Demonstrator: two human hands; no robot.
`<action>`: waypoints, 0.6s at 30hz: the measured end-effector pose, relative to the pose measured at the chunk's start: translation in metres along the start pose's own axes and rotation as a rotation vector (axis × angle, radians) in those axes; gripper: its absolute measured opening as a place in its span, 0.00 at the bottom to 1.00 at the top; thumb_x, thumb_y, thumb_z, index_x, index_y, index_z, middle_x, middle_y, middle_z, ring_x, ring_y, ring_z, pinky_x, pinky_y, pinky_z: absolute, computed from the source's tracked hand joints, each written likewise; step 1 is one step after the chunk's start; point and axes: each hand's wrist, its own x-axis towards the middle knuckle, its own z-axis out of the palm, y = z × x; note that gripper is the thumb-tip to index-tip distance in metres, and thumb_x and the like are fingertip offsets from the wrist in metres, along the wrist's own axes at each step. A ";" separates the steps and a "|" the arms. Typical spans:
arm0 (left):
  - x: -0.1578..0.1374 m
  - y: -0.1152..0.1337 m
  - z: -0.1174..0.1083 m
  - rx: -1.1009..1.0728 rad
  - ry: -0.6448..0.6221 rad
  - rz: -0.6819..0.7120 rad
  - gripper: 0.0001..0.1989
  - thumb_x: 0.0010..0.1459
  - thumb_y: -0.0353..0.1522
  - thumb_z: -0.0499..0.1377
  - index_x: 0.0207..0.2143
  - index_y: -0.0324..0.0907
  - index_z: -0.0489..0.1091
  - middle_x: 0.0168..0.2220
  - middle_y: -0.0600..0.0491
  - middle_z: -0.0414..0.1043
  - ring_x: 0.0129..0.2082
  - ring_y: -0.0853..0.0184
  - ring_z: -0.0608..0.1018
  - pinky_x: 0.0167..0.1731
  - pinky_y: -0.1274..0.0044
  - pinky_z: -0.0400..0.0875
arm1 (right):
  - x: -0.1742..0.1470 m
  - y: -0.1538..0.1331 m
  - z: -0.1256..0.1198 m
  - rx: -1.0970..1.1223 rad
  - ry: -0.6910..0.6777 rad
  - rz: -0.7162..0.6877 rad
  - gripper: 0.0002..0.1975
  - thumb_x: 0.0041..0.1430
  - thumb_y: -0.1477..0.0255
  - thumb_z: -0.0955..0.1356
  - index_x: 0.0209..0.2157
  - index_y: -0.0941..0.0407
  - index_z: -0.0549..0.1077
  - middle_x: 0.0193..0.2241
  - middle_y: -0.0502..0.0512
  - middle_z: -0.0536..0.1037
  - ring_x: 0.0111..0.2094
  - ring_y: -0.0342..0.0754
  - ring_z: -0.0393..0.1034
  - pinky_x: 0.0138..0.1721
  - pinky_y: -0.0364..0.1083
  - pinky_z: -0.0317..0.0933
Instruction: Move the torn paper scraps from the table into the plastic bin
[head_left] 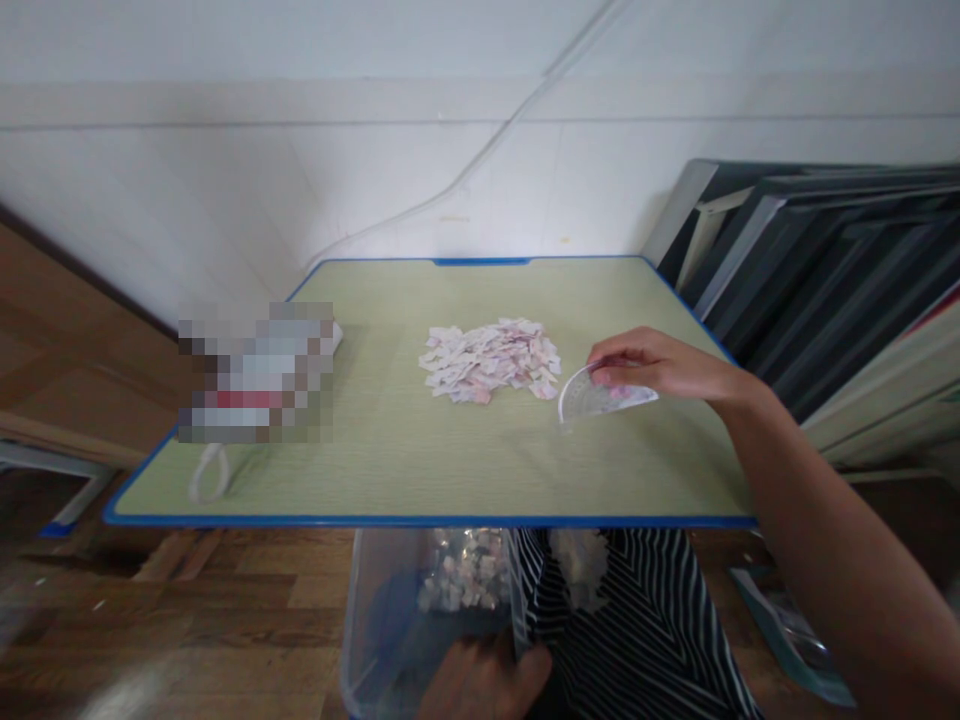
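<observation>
Over the right part of the table, my right hand [634,360] is closed on a clear half-round protractor [589,398], held tilted just above the surface. To its left lies a loose heap of small pale pink-and-white paper pieces [487,360], apart from the protractor. Below the table's front edge, my left hand [484,680] is wrapped over the side wall of a clear plastic bin [352,640]. Inside the bin are many small clear-wrapped packets [465,572]. The lower part of the left hand is cut off by the picture's edge.
The light green table [360,480] has a blue rim. A blurred-out item [262,375] with a white strap loop [210,473] sits at its left. Dark panels [825,260] lean at the right, and a cardboard box [90,350] stands left. Striped cloth [660,620] covers my lap.
</observation>
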 end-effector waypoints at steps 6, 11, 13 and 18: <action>-0.001 -0.002 0.004 0.036 -0.014 0.024 0.11 0.55 0.25 0.54 0.41 0.43 0.64 0.31 0.51 0.72 0.28 0.64 0.74 0.24 0.79 0.66 | -0.001 0.005 -0.004 -0.042 -0.022 0.022 0.12 0.52 0.65 0.62 0.24 0.59 0.66 0.18 0.48 0.65 0.21 0.39 0.59 0.22 0.41 0.52; 0.002 -0.002 0.001 0.013 -0.038 0.028 0.11 0.57 0.27 0.52 0.43 0.43 0.62 0.33 0.49 0.72 0.29 0.63 0.75 0.25 0.78 0.67 | 0.002 0.004 0.007 -0.096 -0.014 -0.058 0.12 0.53 0.66 0.61 0.24 0.60 0.67 0.17 0.47 0.64 0.21 0.39 0.58 0.21 0.39 0.50; 0.004 -0.002 -0.002 0.017 -0.083 0.028 0.10 0.57 0.26 0.53 0.42 0.43 0.63 0.32 0.49 0.72 0.28 0.63 0.75 0.24 0.78 0.68 | 0.005 0.001 0.012 -0.126 0.010 -0.112 0.11 0.54 0.68 0.61 0.24 0.60 0.68 0.17 0.47 0.64 0.21 0.38 0.57 0.21 0.39 0.49; 0.004 0.000 -0.007 0.013 -0.107 0.014 0.10 0.56 0.26 0.54 0.41 0.42 0.65 0.32 0.48 0.73 0.28 0.60 0.75 0.24 0.76 0.69 | 0.013 -0.008 0.031 -0.131 0.038 -0.239 0.08 0.53 0.73 0.62 0.24 0.61 0.69 0.17 0.47 0.64 0.20 0.37 0.55 0.20 0.38 0.48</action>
